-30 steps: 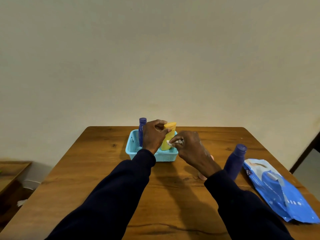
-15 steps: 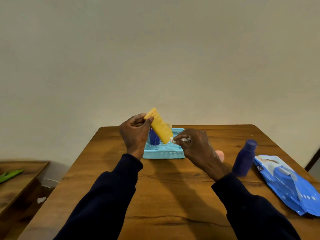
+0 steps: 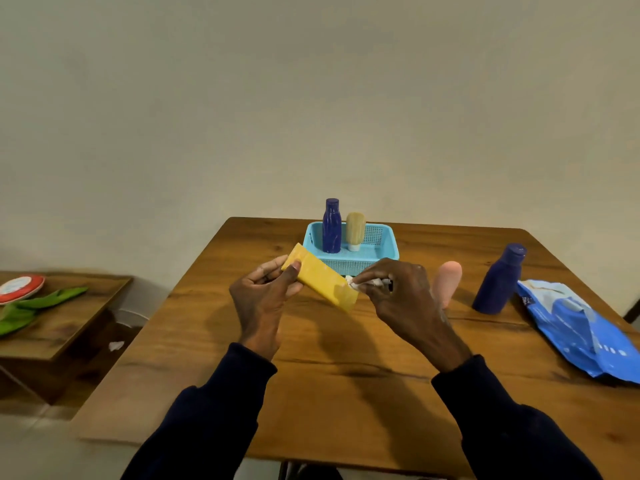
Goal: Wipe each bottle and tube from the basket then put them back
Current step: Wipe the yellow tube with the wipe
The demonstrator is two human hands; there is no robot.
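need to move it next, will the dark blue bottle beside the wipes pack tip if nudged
The dark blue bottle stands tall on a narrow base, so a push near its cap would probably tip it. Its round body would likely roll afterwards.

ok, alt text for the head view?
The left hand grips a yellow tube over a wooden table while the right hand pinches a white wipe against it. Behind, a blue basket holds a dark blue bottle and a cream tube.
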